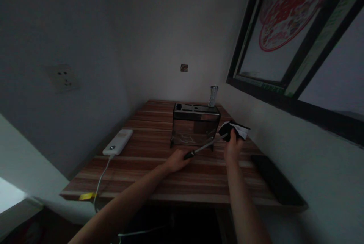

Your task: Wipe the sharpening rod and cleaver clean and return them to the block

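Observation:
My left hand (178, 160) is closed around the dark handle of what looks like a honing steel (204, 147), its thin metal shaft slanting up to the right. At the far end of the shaft, my right hand (233, 145) grips a black and white cloth (240, 129), which covers the tip. Just behind the shaft stands a clear-sided knife block (196, 111) with a dark frame and slots in its top. A clear patterned glass (213, 96) rises at the block's back right corner; whether it touches the block I cannot tell.
A white power bank (118, 142) with a white cable (102, 174) lies on the left of the wood-grain table (159, 113). A flat black object (277, 179) rests along the right edge. Yellow tape (87, 196) sticks to the front left edge. A framed board (241, 73) hangs at right.

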A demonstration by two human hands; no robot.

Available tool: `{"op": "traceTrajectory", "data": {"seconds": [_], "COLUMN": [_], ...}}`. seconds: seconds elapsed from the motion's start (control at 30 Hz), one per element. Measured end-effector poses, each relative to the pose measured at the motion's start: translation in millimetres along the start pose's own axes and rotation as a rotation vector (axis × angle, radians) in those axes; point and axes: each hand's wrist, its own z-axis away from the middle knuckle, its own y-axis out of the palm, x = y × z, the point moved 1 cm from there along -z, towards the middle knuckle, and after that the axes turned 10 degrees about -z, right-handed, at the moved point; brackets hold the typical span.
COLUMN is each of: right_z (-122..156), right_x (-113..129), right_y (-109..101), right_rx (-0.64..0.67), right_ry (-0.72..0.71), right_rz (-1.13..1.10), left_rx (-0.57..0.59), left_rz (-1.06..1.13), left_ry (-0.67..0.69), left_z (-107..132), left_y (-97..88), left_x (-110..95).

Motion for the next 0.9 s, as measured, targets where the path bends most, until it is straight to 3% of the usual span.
{"op": "traceTrajectory", "data": {"seconds": [0.13, 0.37, 0.63, 0.9], "right_z": [0.6, 14.9, 45.0, 70.1], "right_x": [-2.7, -9.0, -6.1, -17.1], "right_y": [-1.9, 4.1, 22.1, 25.8], "right_rx": [-0.030, 0.119, 0.605, 0.899], "right_ry": [0.051, 0.107, 0.175, 0.249], "right_rz": [-0.001, 0.078, 0.124, 0.166], "left_rx": [0.017, -0.003, -0.091, -0.143], "left_rz": [-0.011, -0.003, 0.039, 0.069], "left_ry": [-0.030, -0.015, -0.041, -0.035], "left_z": [-0.1, -1.5, -0.8, -2.9], "left_y": [-1.2, -3.0, -3.3, -4.3], "left_x": [-1.2, -2.5, -1.0, 0.6]}}
